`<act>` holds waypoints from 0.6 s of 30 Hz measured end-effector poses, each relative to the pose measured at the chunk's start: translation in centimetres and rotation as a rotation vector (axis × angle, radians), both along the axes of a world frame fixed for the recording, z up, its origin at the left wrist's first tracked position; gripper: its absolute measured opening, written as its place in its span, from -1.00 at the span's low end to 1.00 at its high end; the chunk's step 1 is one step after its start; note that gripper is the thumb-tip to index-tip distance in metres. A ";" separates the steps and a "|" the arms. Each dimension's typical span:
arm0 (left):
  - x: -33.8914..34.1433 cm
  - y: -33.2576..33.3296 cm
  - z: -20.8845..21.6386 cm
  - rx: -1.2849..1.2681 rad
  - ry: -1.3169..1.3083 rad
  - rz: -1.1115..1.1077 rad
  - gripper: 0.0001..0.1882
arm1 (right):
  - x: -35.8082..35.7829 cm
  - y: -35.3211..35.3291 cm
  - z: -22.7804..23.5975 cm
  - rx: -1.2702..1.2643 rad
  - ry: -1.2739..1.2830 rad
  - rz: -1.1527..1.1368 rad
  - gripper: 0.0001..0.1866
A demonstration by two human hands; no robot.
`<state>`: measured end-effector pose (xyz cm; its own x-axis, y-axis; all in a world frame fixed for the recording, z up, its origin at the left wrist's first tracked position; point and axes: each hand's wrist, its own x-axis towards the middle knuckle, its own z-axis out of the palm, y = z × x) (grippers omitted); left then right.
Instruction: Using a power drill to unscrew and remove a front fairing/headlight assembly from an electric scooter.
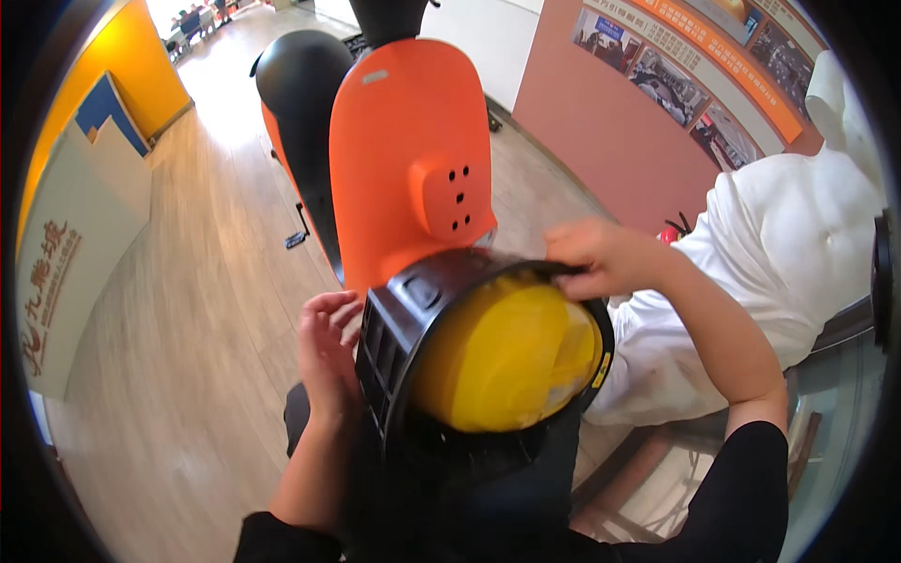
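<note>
In front of my body a black plastic housing (387,324) with a round rim is tilted toward me. A smooth yellow domed thing (507,357) fills its mouth; I cannot tell its kind. My right hand (601,258) is closed on the rim at the upper right, thumb and fingers pinching the edge. Beside the ribbed left wall is my left hand (328,347), its fingers loosely spread and their tips against or close to the housing. Just beyond stands an orange scooter (408,141), its flat front panel pierced by several small holes.
Close on my right is a white torso statue (788,244) with draped cloth, near a glass-topped table (835,403). A red fire extinguisher (668,235) stands behind it, by a pink display wall (601,122). A pale curved counter (84,244) is at the left, on wood-look floor (206,375).
</note>
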<state>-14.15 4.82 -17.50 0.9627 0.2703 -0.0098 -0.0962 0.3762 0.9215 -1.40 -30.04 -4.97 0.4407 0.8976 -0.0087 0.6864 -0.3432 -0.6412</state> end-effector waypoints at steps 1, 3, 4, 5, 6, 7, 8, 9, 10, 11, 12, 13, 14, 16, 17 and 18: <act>-1.0 -0.2 -1.9 0.111 0.037 -0.069 -0.40 | -0.3 -0.9 0.5 -0.010 -0.040 -0.030 -0.83; -5.6 0.4 -6.9 -0.123 0.059 -0.287 0.02 | -1.2 -2.0 0.9 -0.005 -0.085 -0.045 -0.84; -8.6 -0.4 -7.9 -0.240 0.077 -0.405 0.17 | -1.3 -2.5 0.5 0.009 -0.088 -0.101 -0.84; -12.3 0.8 -14.4 -0.247 0.027 -0.468 0.25 | -1.3 -2.3 0.7 0.041 -0.098 -0.135 -0.85; -12.4 -2.9 -10.5 -0.278 0.418 -0.400 0.28 | -1.4 -3.6 0.0 0.054 -0.104 -0.164 -0.83; -14.2 -3.8 -10.5 -0.112 -0.091 -0.655 0.60 | -1.7 -4.4 -0.6 0.053 -0.114 -0.152 -0.83; -14.7 -5.0 -10.4 0.056 -0.157 -0.680 0.75 | -2.0 -5.0 -1.5 0.104 -0.114 -0.218 -0.80; -14.0 -6.2 -9.8 0.448 -0.351 -0.661 0.71 | -2.5 -6.2 -2.0 0.138 -0.121 -0.298 -0.75; -14.2 -7.8 -10.5 0.395 -0.319 -0.564 0.65 | -2.9 -6.9 -2.4 0.144 -0.115 -0.322 -0.68; -14.1 -9.6 -11.1 0.336 -0.294 -0.471 0.58 | -3.5 -7.4 -2.7 0.142 -0.128 -0.308 -0.68; -13.7 -10.9 -9.8 0.338 -0.307 -0.463 0.58 | -4.2 -8.1 -3.2 0.186 -0.048 -0.403 -0.66; -13.3 -11.9 -8.3 0.283 -0.338 -0.377 0.50 | -4.6 -8.8 -3.6 0.230 0.034 -0.498 -0.64; -13.1 -12.8 -7.0 0.223 -0.369 -0.305 0.42 | -5.1 -10.1 -4.1 0.226 0.104 -0.545 -0.60; -13.0 -14.2 -4.8 0.378 -0.380 -0.249 0.33 | -5.8 -12.7 -5.9 0.263 0.055 -0.552 -0.60; -12.9 -14.6 -3.5 0.469 -0.397 -0.227 0.30 | -6.3 -13.6 -6.6 0.310 0.028 -0.540 -0.60; -12.9 -15.0 -3.5 0.462 -0.408 -0.233 0.30 | -7.0 -13.4 -6.6 0.339 0.027 -0.556 -0.61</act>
